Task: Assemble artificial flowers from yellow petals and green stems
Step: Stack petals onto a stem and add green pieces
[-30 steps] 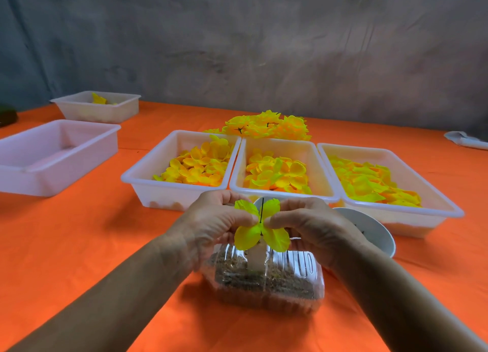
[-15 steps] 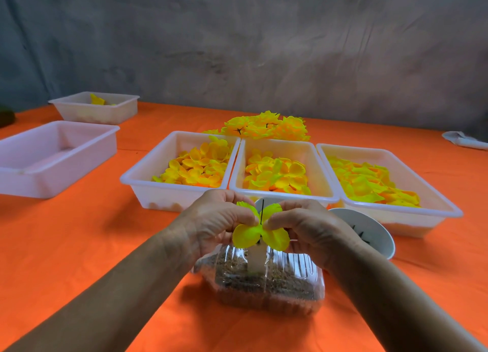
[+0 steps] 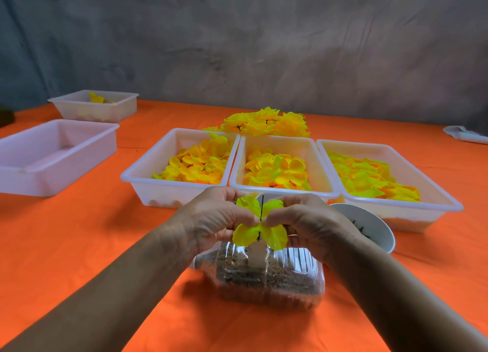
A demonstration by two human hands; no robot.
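Orange cloth covers the counter (image 3: 79, 246), and a grey, creased backdrop hangs behind it. Three white trays stand side by side in the middle: the left tray (image 3: 148, 177), the middle tray (image 3: 327, 182) and the right tray (image 3: 435, 190), each holding loose yellow petals. Behind them lies a heap of finished flowers (image 3: 266, 122). Two more trays sit well apart on the left, the near one (image 3: 52, 167) and the far one (image 3: 113, 109) with a yellow piece inside. A white bowl (image 3: 369, 227) stands just beside the right forearm, with small dark pieces in it.

Left hand (image 3: 211, 219) and right hand (image 3: 311, 222) meet over a clear bottle (image 3: 264, 277) lying on its side with brown filling. Both hands have fingers curled, thumb and forefinger pinching a yellow-green petal piece (image 3: 260, 230) at its centre from either side. A thin dark stem (image 3: 261, 209) runs upright through that centre, its tip pointing up and its long axis near vertical. The four lobes spread outward, facing the camera. A pale post (image 3: 256, 254) rises from the bottle just under the petals.
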